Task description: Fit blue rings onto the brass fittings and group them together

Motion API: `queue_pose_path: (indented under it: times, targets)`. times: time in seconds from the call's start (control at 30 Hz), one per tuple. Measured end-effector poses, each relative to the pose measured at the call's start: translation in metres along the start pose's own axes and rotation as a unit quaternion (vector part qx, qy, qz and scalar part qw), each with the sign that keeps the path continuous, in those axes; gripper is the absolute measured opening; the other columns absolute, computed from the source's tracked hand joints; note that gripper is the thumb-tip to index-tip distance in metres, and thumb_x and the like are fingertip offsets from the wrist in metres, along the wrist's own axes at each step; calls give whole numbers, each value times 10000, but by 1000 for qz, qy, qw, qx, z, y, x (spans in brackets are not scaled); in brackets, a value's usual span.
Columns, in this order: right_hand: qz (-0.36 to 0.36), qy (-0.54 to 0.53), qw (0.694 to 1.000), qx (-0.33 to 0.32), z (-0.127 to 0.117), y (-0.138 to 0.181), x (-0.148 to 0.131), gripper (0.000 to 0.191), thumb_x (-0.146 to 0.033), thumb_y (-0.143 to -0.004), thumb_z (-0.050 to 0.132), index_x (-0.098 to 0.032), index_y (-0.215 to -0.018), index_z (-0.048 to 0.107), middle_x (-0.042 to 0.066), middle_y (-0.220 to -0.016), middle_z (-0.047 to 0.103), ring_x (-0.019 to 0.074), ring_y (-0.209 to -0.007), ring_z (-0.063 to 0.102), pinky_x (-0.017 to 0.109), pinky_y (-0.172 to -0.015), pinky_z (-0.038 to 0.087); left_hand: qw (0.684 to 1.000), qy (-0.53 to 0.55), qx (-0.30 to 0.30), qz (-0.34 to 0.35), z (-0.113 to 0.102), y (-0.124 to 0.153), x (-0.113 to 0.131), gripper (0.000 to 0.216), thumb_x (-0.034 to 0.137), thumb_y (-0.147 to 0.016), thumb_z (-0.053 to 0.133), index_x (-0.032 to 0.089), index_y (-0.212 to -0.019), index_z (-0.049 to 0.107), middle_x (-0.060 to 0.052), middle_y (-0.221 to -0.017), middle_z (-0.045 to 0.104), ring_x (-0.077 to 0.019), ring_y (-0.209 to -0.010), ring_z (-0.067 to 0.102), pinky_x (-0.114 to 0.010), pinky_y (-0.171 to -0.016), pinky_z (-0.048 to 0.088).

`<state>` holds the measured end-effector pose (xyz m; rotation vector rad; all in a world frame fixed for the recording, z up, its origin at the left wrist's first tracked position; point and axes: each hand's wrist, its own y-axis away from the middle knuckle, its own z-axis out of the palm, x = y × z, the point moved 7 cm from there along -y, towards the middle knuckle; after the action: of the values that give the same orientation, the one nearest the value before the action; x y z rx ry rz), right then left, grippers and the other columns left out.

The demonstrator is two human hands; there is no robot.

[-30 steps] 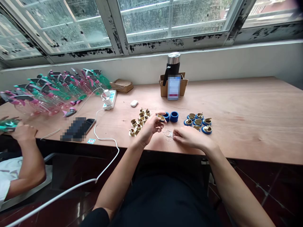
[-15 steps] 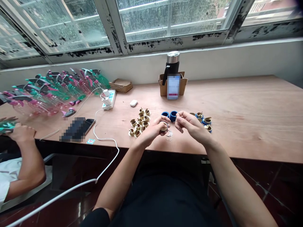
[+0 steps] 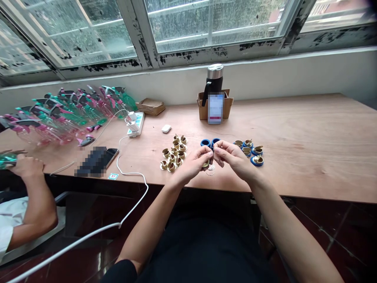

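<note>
Since the earlier frames, the right hand (image 3: 235, 159) had been lifted from beside the thin silver rings (image 3: 211, 168) and brought against the left hand (image 3: 191, 165), so that the fingertips of both were met just below the centre of the frame. By this, it was judged, work on a single gold piece (image 3: 205, 163) had been passed from one hand to two. That piece was held in the left grip, its thumb and fingers clamped on it, with much of it hidden by the fingers. The right fingertips were drawn close together, but whether anything thin was pinched between them could not be told. Both forearms were angled inward from the bottom of the frame, with the wrists held over the near edge of the tabletop (image 3: 309, 149). Blue rings (image 3: 205, 142) were seen just beyond the hands, loose gold pieces (image 3: 172, 157) were grouped left of centre, and blue-rimmed gold pieces (image 3: 257, 160) were set out right of centre.
</note>
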<state>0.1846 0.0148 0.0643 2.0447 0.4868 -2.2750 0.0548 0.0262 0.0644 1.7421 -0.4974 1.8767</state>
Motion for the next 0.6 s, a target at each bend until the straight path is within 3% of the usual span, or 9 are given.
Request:
queue_pose_path:
  times: [0.33,0.47,0.6]
  targets:
    - [-22,27,999,-3,-3,-1,3,346,-530,-1034,686,-209,-909,645,-30,-663,563,146,-638,516,313,-686,447,999,-36,14,16,-5,-2,-1,315,457,-988,657,178,-875,565,25,-772,532,-88,-650,455,-240,-642,379]
    - [-31,36,998,30,-9,-3,2,392,-582,-1019,680,-216,-890,626,-15,-722,588,144,-635,512,314,-661,440,992,-106,45,54,-14,-1,4,202,301,-916,740,185,-1072,685,-36,-1011,666,-155,-895,597,-279,-828,482]
    - [-42,47,997,42,-15,-3,0,398,-599,-1007,689,-218,-911,627,-1,-789,615,143,-646,527,316,-663,459,993,-86,34,71,-21,-2,3,463,201,-880,763,211,-1337,694,-99,-1265,699,-233,-1177,639,-345,-1001,507]
